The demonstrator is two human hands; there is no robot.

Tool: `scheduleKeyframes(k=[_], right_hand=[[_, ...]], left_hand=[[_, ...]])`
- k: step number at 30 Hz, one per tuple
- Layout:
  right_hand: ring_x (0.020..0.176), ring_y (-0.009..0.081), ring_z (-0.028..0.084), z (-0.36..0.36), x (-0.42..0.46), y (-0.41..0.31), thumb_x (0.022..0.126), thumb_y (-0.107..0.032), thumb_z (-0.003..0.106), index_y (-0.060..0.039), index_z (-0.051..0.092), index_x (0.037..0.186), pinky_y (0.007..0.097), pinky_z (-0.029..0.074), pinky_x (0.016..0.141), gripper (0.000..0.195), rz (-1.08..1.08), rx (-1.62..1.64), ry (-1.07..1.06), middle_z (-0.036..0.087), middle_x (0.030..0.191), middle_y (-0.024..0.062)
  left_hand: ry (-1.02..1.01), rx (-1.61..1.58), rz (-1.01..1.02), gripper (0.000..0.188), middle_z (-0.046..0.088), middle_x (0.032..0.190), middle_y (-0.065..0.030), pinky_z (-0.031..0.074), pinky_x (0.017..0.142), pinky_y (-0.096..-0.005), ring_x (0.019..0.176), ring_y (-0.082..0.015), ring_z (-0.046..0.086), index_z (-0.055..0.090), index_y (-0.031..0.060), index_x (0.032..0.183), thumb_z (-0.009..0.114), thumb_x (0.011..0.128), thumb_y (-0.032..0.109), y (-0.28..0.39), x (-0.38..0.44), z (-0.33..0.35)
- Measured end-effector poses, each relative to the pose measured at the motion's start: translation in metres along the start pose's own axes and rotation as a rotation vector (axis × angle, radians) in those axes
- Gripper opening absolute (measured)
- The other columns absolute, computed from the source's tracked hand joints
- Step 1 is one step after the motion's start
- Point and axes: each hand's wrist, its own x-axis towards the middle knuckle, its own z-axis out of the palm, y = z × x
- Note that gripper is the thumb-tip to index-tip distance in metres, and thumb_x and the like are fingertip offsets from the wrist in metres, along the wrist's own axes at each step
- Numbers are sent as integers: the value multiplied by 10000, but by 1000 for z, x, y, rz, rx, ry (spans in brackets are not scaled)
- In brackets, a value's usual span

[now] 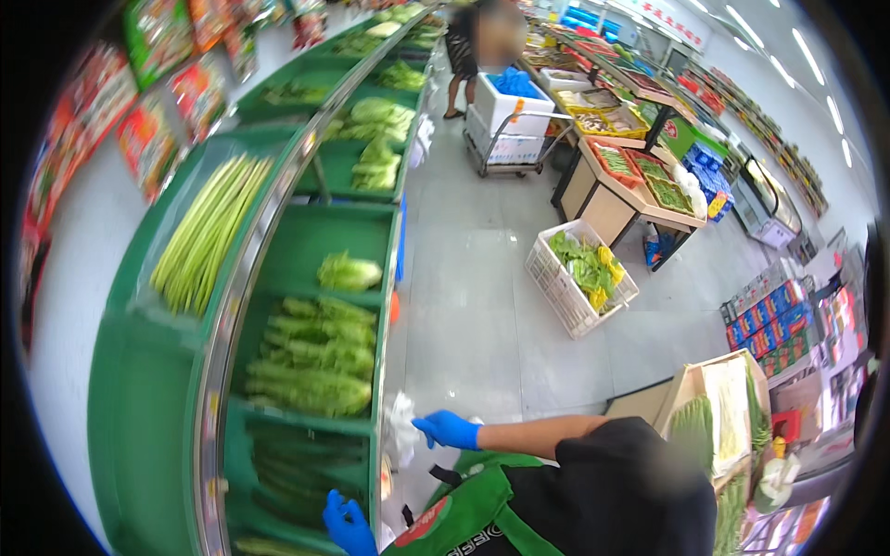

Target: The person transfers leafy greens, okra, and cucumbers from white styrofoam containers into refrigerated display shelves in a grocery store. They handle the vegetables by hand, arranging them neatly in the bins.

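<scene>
My left hand (348, 522), in a blue glove, is at the bottom edge with its fingers apart. It is over the aisle-side edge of a green bin of long dark green vegetables (292, 472), blurred, and nothing shows in it. My right hand (448, 429), also blue-gloved, reaches across in front of my green apron (473, 500). Its fingertips are beside a white plastic bag (402, 427) at the shelf's edge; whether they grip it is unclear. Just beyond, leafy green lettuce (313, 358) lies in rows, and one paler head (349, 271) sits alone.
Long green stalks (212, 233) lie on the upper green shelf. A white crate (573, 306) of leaves stands on the floor. Farther up the aisle are a cart (511, 167) with foam boxes (511, 104) and a person (462, 48). A vegetable stand (695, 379) is at right.
</scene>
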Motion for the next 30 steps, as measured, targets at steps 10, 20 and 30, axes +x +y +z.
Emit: scheduleKeyframes(k=[10, 20, 30], right_hand=[[603, 142, 572, -238, 81, -33, 912, -394, 514, -21, 628, 865, 278, 486, 568, 392, 50, 178, 16, 629, 742, 86], [748, 151, 610, -430, 226, -16, 884, -343, 571, -31, 612, 1019, 283, 514, 674, 343, 152, 223, 131, 638, 878, 85], [727, 135, 598, -588, 306, -3, 893, -261, 574, -39, 618, 1090, 263, 499, 677, 300, 220, 521, 426, 640, 880, 62]], left_hand=[[-320, 13, 122, 293, 634, 1022, -148, 483, 783, -318, 889, -206, 613, 602, -25, 1109, 614, 844, 100, 159, 184, 180], [-354, -151, 185, 282, 637, 987, -128, 488, 746, -313, 862, -182, 606, 610, -17, 1104, 613, 849, 101, 244, 429, 391], [-729, -260, 538, 285, 647, 927, -96, 494, 716, -290, 784, -154, 607, 607, 12, 1112, 622, 839, 92, 481, 593, 624]])
